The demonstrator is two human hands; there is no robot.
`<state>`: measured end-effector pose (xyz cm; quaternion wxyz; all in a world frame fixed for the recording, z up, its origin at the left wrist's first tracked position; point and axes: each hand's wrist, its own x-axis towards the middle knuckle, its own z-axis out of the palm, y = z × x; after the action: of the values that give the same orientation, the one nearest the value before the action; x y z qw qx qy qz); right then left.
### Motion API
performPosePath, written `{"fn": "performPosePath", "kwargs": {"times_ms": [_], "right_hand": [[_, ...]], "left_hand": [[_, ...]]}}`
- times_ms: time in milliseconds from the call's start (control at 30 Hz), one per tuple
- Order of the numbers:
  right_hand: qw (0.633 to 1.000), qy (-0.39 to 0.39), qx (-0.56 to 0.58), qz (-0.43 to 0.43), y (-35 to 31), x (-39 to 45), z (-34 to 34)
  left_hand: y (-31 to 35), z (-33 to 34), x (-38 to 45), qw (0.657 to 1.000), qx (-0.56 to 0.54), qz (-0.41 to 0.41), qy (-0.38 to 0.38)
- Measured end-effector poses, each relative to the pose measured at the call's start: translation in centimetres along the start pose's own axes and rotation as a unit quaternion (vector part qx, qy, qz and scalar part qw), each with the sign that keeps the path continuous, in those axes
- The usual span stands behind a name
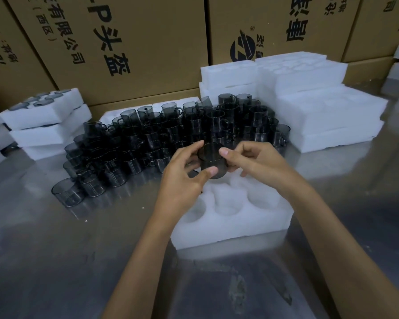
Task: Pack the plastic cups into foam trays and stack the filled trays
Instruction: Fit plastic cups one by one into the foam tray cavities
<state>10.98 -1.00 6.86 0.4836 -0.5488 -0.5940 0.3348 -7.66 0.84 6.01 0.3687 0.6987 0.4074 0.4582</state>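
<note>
Both your hands hold one smoky plastic cup (211, 161) at frame centre, just above the far edge of the foam tray (235, 224). Your left hand (184, 178) has thumb and fingers curled round the cup's left side and base; your right hand (256, 161) pinches its rim and right wall. Grip: clamped on the cup, both sides.

Progress, judged from layout: the tray in front of you shows only bare round pockets, as far as visible, so this tray looks just begun. The far pockets are hidden behind your hands; cannot tell if any is filled.

Done so far: at upper left, a stack of filled trays (44, 118) with cup rims showing in the top one.

Left to do: a large pile of loose cups (171, 132) across mid-frame, many still stacked on each other. At upper right, a stack of empty trays (309, 100) waits. Estimate: the bulk of the job remains.

Surface: a metal table (55, 261), shiny, scuffed, reflecting cups and foam.

Room: brown cardboard cartons (136, 42) with black printed characters form a wall right behind the table. More white foam pieces sit at the far right edge.
</note>
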Motion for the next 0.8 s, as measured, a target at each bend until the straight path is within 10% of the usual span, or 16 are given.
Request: {"fn": "performPosePath", "kwargs": {"times_ms": [800], "right_hand": [[0.999,-0.018,-0.05,-0.009,1.3,0.6,-0.5]], "left_hand": [[-0.3,0.1,-0.5,0.988,0.145,-0.023,-0.041]]}}
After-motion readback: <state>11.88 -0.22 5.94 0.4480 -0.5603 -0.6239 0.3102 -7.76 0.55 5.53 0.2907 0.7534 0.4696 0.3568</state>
